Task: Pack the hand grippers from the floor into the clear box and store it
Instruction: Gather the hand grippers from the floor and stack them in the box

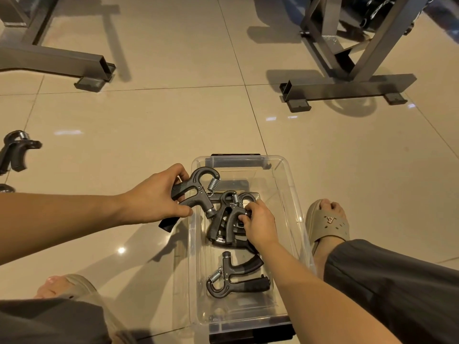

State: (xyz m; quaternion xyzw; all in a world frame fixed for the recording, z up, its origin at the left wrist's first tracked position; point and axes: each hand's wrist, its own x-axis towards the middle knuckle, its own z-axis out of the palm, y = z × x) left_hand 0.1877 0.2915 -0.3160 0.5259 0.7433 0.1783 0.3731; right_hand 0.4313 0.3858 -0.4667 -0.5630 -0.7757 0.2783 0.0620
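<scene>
The left hand has its fingers and thumb wrapped round the handles of a black hand gripper, holding it spring-end forward above the left rim of the clear box. One handle pokes out past the wall, so it seems to be waiting for a gap rather than being dropped in. The right hand reaches down into the box and pinches the knob end of a second gripper with its fingertips, probably nudging it aside to make that gap (these curved handles tangle readily). A third gripper lies flat at the near end of the box, apart from the middle cluster. The box sits lidless on the tiled floor between the person's feet, close for both arms. A fourth gripper lies on the tiles well off to the left, so packing looks part done.
</scene>
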